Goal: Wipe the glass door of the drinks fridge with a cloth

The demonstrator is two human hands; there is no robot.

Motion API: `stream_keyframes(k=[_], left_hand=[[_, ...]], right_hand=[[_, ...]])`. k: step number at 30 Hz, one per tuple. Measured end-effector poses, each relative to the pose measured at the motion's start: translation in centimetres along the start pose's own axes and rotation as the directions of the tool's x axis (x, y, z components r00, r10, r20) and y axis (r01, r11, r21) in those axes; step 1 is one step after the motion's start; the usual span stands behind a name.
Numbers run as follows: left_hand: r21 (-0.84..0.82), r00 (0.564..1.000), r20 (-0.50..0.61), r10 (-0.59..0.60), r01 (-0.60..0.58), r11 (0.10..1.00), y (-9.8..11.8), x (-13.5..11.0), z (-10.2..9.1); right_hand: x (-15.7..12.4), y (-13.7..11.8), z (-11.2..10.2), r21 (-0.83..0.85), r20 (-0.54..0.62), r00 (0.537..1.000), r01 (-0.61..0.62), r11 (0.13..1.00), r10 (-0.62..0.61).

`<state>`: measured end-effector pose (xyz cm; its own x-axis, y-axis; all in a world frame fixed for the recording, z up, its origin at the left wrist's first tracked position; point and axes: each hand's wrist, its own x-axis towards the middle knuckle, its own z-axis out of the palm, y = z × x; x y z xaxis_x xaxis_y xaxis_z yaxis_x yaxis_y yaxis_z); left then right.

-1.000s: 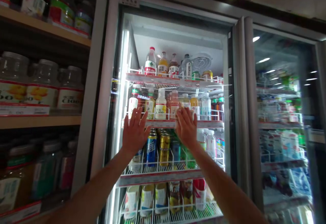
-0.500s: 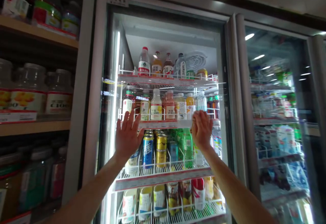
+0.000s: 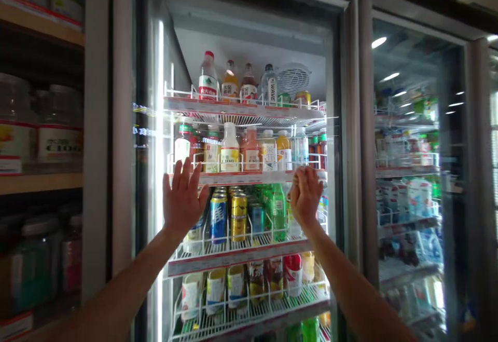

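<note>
Glass fronts everything in the head view: the glass door [image 3: 249, 41] of a lit drinks cooler fills the middle, and both hands are raised against it. The left hand [image 3: 182, 202] is spread wide, fingers splayed upward, palm to the pane, gripping nothing. The right hand [image 3: 305, 199] is open too, fingers closer together and slightly bent, empty, near the metal frame [image 3: 350, 150] at the door's right (whether its palm presses the pane or only hovers at it cannot be told). Behind the pane, between the hands, stand a blue can [image 3: 218, 220], a gold can [image 3: 238, 217] and a green bottle [image 3: 277, 209], under a red-edged shelf rail [image 3: 241, 178]. A second cooler door [image 3: 412, 150] lies to the right, a wooden shelf [image 3: 42, 181] of jars [image 3: 58, 124] to the left. The likely risk: bare palms have little purchase on smooth glass, so a push could slip; and the right fingers, so close to the frame, could be pinched if the door shifts that way.
</note>
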<state>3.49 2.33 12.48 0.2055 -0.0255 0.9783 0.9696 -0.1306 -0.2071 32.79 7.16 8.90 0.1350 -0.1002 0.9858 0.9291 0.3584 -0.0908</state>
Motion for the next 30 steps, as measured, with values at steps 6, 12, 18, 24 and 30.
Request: stream_keyframes(k=[6, 12, 18, 24, 30], left_hand=[[-0.035, 0.999, 0.023, -0.025, 0.026, 0.999, 0.3, 0.0, 0.0], [-0.048, 0.996, 0.085, -0.039, 0.044, 0.998, 0.7, -2.3, -1.0], [-0.029, 0.996, 0.089, -0.012, 0.014, 0.999, 0.4, -4.6, -1.0], [-0.028, 0.998, 0.063, -0.001, 0.002, 1.0, 0.4, -4.6, -0.8], [-0.017, 0.999, 0.039, 0.009, -0.008, 1.0, 0.5, -4.6, -0.8]], right_hand=[[-1.9, -4.8, 0.5, 0.061, 0.064, 0.986, 0.153, 0.986, -0.157], [-2.4, -2.0, 0.0, 0.031, 0.034, 0.986, 0.162, 0.986, -0.163], [-3.2, -1.6, 0.2, 0.021, -0.013, 1.0, -0.028, 0.999, 0.028], [-3.7, 0.3, -0.7, 0.001, 0.1, 0.988, 0.12, 0.993, -0.12], [-2.9, 4.0, -0.8, -0.089, -0.049, 0.978, -0.209, 0.974, 0.205]])
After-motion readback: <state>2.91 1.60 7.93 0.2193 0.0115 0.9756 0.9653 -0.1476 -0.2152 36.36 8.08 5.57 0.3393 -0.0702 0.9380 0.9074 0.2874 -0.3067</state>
